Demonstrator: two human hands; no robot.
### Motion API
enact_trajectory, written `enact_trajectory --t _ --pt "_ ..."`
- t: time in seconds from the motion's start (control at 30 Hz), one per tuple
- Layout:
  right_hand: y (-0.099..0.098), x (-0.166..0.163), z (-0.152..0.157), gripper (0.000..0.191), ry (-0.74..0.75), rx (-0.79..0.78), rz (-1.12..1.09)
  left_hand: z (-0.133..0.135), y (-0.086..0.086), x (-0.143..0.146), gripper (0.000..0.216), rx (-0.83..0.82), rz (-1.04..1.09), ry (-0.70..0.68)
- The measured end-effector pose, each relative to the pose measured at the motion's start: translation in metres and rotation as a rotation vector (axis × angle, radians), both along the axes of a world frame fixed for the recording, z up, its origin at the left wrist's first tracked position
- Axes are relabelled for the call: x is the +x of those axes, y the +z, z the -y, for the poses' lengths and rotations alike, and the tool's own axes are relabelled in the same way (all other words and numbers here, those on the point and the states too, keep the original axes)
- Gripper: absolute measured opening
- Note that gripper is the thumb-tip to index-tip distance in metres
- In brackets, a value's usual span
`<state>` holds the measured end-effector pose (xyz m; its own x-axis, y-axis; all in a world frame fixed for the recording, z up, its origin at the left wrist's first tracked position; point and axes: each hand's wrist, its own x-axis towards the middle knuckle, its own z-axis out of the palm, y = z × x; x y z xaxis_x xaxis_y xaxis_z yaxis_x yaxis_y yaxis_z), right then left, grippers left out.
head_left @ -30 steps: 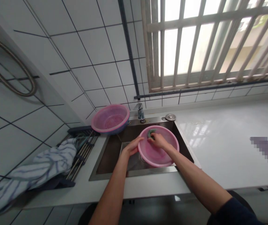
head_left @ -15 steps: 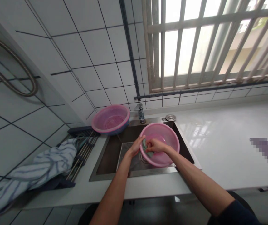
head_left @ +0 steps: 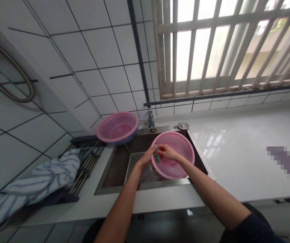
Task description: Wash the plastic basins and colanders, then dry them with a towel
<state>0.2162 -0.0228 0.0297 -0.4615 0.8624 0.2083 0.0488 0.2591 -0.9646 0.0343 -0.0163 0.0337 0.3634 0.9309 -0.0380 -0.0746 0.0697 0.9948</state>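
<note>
A pink plastic basin (head_left: 182, 165) is held tilted over the right part of the steel sink (head_left: 114, 168). My left hand (head_left: 147, 158) grips the basin's left rim, its fingers closed around the edge. Inside the basin, near that same rim, my right hand (head_left: 168, 152) is closed on a small green cloth (head_left: 157, 154) and presses it against the wall. The cloth is crumpled and partly covered by my fingers.
A second basin (head_left: 118, 126), pink inside and blue outside, rests at the sink's back left corner beside the faucet (head_left: 150, 121). A drain strainer (head_left: 183, 126) lies behind the sink. At left, a striped towel (head_left: 51, 175) drapes over a metal rack (head_left: 86, 168).
My right hand has moved the green cloth slightly up along the basin's inner wall, and the cloth looks more bunched. My left hand keeps its grip on the rim.
</note>
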Motion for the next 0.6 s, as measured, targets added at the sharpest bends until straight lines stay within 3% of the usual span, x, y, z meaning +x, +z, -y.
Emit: enact_trajectory --t 0.1,0.17,0.33,0.43,0.53,0.6 --pt "-0.001 -0.003 0.007 0.028 0.285 -0.117 0.117 0.0 0.006 -0.001 0.07 0.113 -0.073 0.064" --pt "-0.001 -0.004 0.008 0.029 0.279 -0.197 0.083 0.002 0.009 -0.001 0.068 0.119 -0.084 0.087" --pt "0.001 -0.002 -0.004 0.027 -0.175 -0.405 -0.292 0.007 0.013 0.005 0.068 0.043 -0.018 0.006" --pt "0.004 0.006 -0.013 0.025 -0.424 -0.416 -0.416 0.008 0.014 0.007 0.069 0.035 0.016 -0.01" --pt "0.006 0.01 -0.014 0.025 -0.528 -0.358 -0.428 0.007 0.012 0.008 0.068 0.013 0.032 0.004" --pt "0.007 0.006 -0.009 0.027 -0.478 -0.306 -0.381 0.006 0.009 0.008 0.068 -0.011 0.045 0.002"
